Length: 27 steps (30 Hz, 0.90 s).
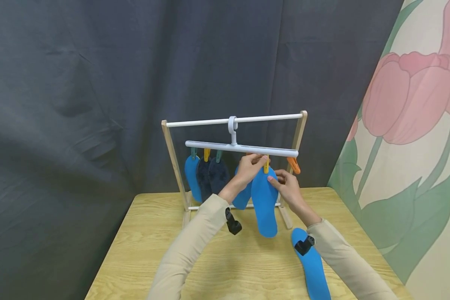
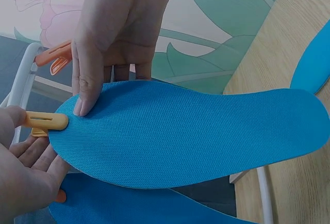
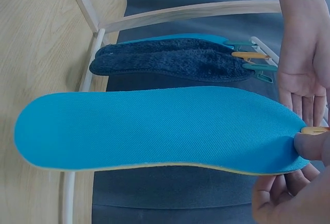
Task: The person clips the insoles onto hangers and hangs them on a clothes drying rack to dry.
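Observation:
A blue insole (image 1: pixel 264 204) hangs toe-down from a yellow clip (image 1: pixel 266 164) near the right part of a white hanger (image 1: pixel 241 148). My left hand (image 1: pixel 248 170) pinches the yellow clip, its thumb on the clip's end in the left wrist view and fingers behind. With thumb in front and fingers behind, my right hand (image 1: pixel 289 191) holds the same insole by its upper right edge. Behind it hangs another blue insole (image 1: pixel 241 199), partly covered. An orange clip (image 1: pixel 293 165) on the hanger's right end holds nothing.
The hanger hooks over a rack's white top rail (image 1: pixel 198 123). Toward its left hang dark fuzzy insoles (image 1: pixel 218 177) and a blue insole (image 1: pixel 192 177), on green and yellow clips. Another blue insole (image 1: pixel 315 271) lies on the wooden table (image 1: pixel 225 266), beneath my right forearm.

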Tool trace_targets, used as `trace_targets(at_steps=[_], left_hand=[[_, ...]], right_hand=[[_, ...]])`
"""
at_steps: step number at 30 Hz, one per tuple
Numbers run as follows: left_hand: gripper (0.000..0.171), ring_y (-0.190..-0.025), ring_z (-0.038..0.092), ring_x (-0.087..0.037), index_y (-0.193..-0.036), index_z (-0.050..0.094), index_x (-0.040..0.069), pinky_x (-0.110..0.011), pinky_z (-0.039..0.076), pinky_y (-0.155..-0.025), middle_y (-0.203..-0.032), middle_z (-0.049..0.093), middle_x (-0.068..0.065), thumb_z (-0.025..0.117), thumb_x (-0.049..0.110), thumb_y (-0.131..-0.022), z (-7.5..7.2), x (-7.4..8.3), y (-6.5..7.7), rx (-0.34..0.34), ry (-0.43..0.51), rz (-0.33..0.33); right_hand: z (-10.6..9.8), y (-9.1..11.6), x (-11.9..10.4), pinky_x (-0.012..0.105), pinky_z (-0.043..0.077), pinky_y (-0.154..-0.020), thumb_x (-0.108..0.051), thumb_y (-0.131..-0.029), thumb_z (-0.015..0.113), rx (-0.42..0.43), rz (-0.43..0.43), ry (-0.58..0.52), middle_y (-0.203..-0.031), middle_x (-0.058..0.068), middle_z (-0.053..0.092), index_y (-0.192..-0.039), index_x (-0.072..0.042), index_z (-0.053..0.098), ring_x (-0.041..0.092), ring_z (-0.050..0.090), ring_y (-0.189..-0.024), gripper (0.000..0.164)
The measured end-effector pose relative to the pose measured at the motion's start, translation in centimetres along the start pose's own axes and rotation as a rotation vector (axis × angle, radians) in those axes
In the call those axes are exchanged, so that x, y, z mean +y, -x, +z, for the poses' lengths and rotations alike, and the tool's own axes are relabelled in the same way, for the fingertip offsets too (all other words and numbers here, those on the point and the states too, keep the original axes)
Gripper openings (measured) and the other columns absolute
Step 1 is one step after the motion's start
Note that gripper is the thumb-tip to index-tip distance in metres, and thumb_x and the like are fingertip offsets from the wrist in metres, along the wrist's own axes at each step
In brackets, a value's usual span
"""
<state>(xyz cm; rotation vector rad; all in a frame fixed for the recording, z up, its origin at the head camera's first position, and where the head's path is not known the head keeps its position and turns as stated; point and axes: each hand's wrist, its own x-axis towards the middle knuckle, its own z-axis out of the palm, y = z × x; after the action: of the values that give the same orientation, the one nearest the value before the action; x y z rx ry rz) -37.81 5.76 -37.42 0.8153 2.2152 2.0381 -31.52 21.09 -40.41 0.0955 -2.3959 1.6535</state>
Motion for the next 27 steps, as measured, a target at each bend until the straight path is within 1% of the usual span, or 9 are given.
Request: trace_targets(at_steps=[5, 9, 12, 18, 20, 23, 24, 27], left_hand=[[0.034, -0.114, 0.061, -0.022, -0.125, 0.066, 0.003, -0.023, 0.047, -0.099, -0.116, 0.068, -0.012, 0.058, 0.027, -0.102, -0.1, -0.2, 0.0, -0.007, 0.02, -0.016], [0.034, -0.113, 0.062, -0.023, -0.127, 0.065, 0.002, -0.024, 0.048, -0.098, -0.116, 0.068, -0.012, 0.058, 0.024, -0.102, -0.1, -0.3, 0.0, -0.006, 0.026, -0.014], [0.035, -0.115, 0.061, -0.022, -0.128, 0.065, 0.003, -0.024, 0.047, -0.099, -0.117, 0.068, -0.012, 0.058, 0.026, -0.102, 0.0, -0.4, 0.1, -0.006, 0.02, -0.013], [0.036, -0.116, 0.061, -0.023, -0.13, 0.065, 0.005, -0.024, 0.048, -0.098, -0.122, 0.067, -0.011, 0.061, 0.026, -0.101, -0.1, -0.7, 0.2, 0.044, -0.007, -0.018], [0.035, -0.115, 0.062, -0.023, -0.13, 0.066, 0.005, -0.024, 0.049, -0.097, -0.122, 0.067, -0.012, 0.062, 0.024, -0.1, -0.1, -0.7, 0.2, 0.054, -0.012, -0.011], [0.033, -0.113, 0.063, -0.024, -0.128, 0.067, 0.004, -0.023, 0.051, -0.094, -0.12, 0.067, -0.013, 0.062, 0.022, -0.1, -0.2, -0.5, 0.3, 0.056, -0.008, 0.018], [0.033, -0.112, 0.063, -0.026, -0.127, 0.067, 0.001, -0.024, 0.051, -0.094, -0.12, 0.067, -0.015, 0.063, 0.019, -0.1, -0.2, 0.0, 0.6, 0.057, -0.006, 0.027], [0.031, -0.11, 0.064, -0.028, -0.123, 0.068, -0.001, -0.024, 0.053, -0.091, -0.117, 0.068, -0.017, 0.064, 0.017, -0.098, -0.3, 0.2, 0.5, 0.07, 0.006, 0.045]], right_hand=[[-0.1, 0.2, 0.4, 0.043, 0.053, -0.091, -0.016, -0.103, 0.057, -0.011, 0.001, 0.011, -0.115, 0.03, 0.062, -0.126, 0.009, 0.056, 0.041, 0.06, -0.105, 0.035], [-0.1, 0.3, 0.6, 0.043, 0.052, -0.087, -0.02, -0.104, 0.055, -0.009, 0.003, 0.026, -0.11, 0.028, 0.064, -0.124, 0.009, 0.058, 0.038, 0.061, -0.1, 0.036], [-0.2, 0.4, 0.8, 0.044, 0.052, -0.084, -0.021, -0.104, 0.054, -0.01, 0.001, 0.034, -0.106, 0.027, 0.064, -0.122, 0.01, 0.058, 0.034, 0.062, -0.094, 0.037], [-0.2, 0.3, 1.1, 0.044, 0.055, -0.086, -0.023, -0.105, 0.052, -0.026, 0.017, 0.034, -0.104, 0.024, 0.065, -0.122, 0.01, 0.059, 0.028, 0.064, -0.092, 0.038], [-0.1, 0.3, 1.3, 0.045, 0.055, -0.086, -0.024, -0.105, 0.052, -0.03, 0.018, 0.032, -0.104, 0.024, 0.066, -0.122, 0.01, 0.059, 0.027, 0.064, -0.092, 0.039], [-0.1, 0.3, 1.4, 0.045, 0.056, -0.085, -0.024, -0.104, 0.053, -0.024, 0.014, 0.03, -0.102, 0.023, 0.066, -0.12, 0.01, 0.059, 0.025, 0.065, -0.09, 0.039], [-0.1, 0.2, 1.5, 0.042, 0.057, -0.084, -0.025, -0.104, 0.053, -0.022, 0.011, 0.031, -0.102, 0.023, 0.066, -0.12, 0.011, 0.059, 0.025, 0.065, -0.09, 0.039], [-0.1, 0.0, 1.6, 0.031, 0.057, -0.077, -0.025, -0.104, 0.053, -0.015, 0.0, 0.047, -0.098, 0.022, 0.066, -0.117, 0.011, 0.06, 0.022, 0.063, -0.086, 0.039]])
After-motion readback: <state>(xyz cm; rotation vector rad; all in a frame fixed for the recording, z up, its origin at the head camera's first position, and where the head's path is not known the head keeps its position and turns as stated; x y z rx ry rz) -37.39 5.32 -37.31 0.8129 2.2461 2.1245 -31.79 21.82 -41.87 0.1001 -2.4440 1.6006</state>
